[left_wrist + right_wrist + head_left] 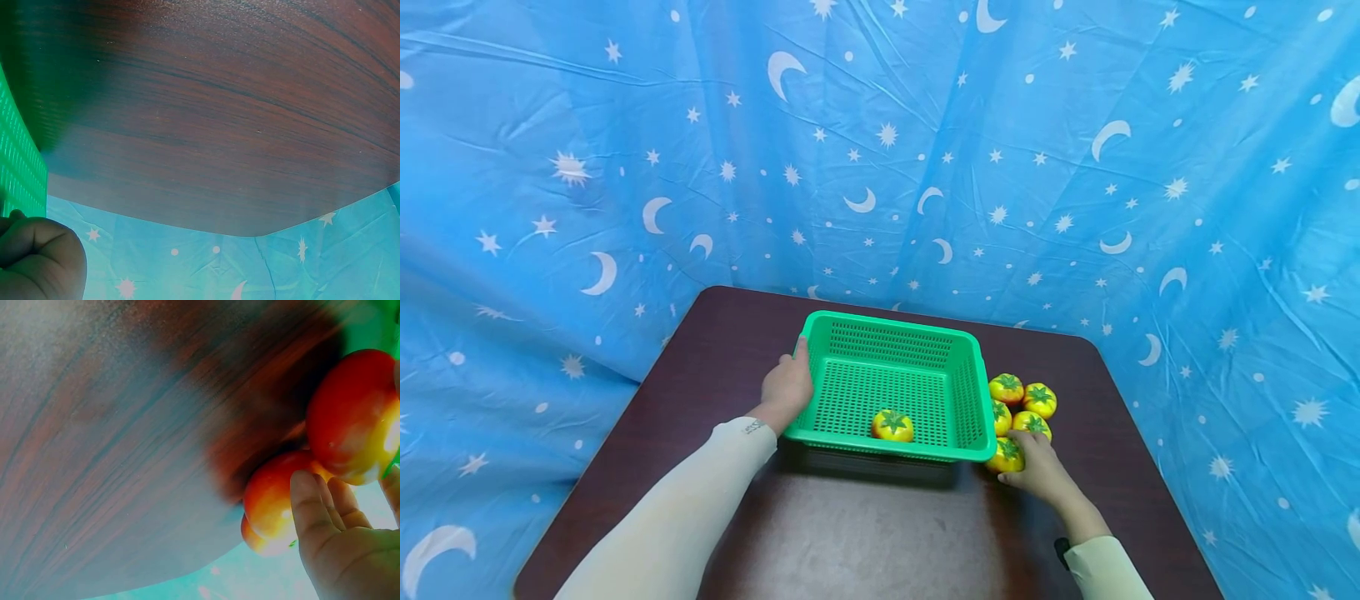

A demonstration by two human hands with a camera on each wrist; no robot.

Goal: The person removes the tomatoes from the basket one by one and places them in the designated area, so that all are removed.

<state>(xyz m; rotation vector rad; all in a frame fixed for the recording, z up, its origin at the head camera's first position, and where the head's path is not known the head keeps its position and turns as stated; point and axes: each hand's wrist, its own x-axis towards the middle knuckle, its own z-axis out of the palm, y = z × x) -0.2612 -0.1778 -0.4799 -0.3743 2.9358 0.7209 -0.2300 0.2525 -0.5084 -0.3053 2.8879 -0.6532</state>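
Observation:
A green plastic basket [880, 454] with perforated walls stands over the middle of the table. My left hand [787, 385] grips its left rim, the thumb on top; in the left wrist view, part of that hand [44, 259] shows beside the basket's wall [15, 144]. One yellow-red tomato [892, 426] with a green star-shaped top is inside, near the front wall. At the basket's front right corner, my right hand [1039, 468] pinches the nearest tomato [1004, 456] between thumb and fingers. In the right wrist view this tomato [350, 419] looks large, and its right side is cut off.
Several more tomatoes, one at the back [1006, 388] and one at the right [1040, 400] among them, cluster beside the basket's right wall. The dark wooden table [865, 533] has rounded far corners. A blue curtain [880, 167] with moons and stars hangs behind and around it.

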